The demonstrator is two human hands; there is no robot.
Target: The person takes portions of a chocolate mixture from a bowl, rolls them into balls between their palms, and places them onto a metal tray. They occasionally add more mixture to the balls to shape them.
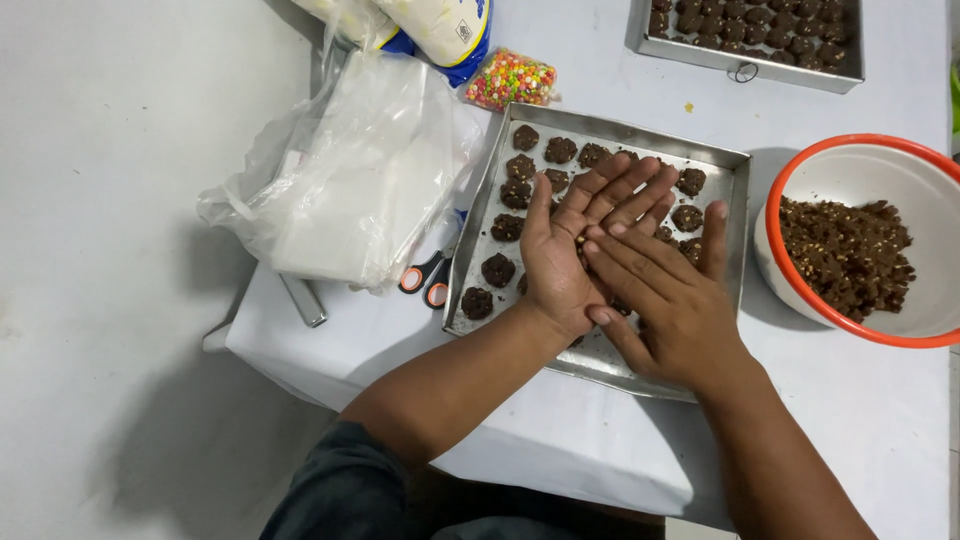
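Right hand (672,300) lies flat across the left hand (578,240), palms pressed together, fingers straight; a dark dough bit (581,240) barely shows between them. Both hover over the metal baking tray (735,200), its long axis running away. Beyond, brown nubbly dough mounds (520,190) sit in rows.

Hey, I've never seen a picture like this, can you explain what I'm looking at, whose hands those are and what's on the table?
This is one picture from a camera worn on a person's head, looking down at their own two bare hands; there is no machine. The left hand and right hand are pressed together, palms facing, over a metal tray of dark dough balls; a bit of dough seems to sit between them. To the right stands an orange-rimmed bowl of the same dark mix. Left of the tray lie scissors, plastic bags and a packet of coloured sweets. A second filled tray sits at the top.
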